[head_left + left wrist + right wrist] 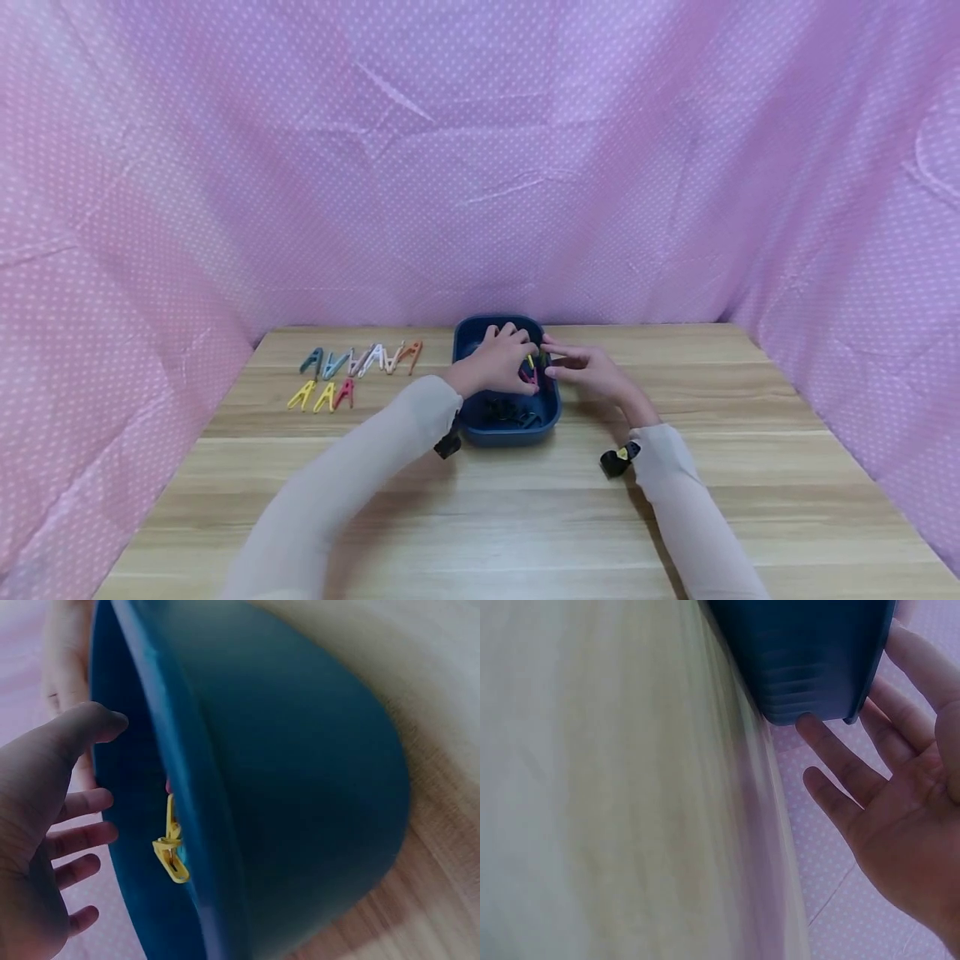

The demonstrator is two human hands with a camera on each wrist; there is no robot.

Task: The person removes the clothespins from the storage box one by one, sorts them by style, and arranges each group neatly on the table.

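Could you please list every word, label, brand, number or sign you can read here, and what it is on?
None can be read on the blue bin, the clips or the pink curtain.
The yellow mark on the right-side black wrist device is too small to make out.

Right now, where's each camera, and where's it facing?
Head: worn there, facing forward and down at the blue bin; left hand, right hand, sleeves show.
Left wrist: worn there, facing bin and yellow clip; left hand shows.
Right wrist: worn there, facing bin and tabletop; right hand shows.
Wrist views share the bin's outside wall.
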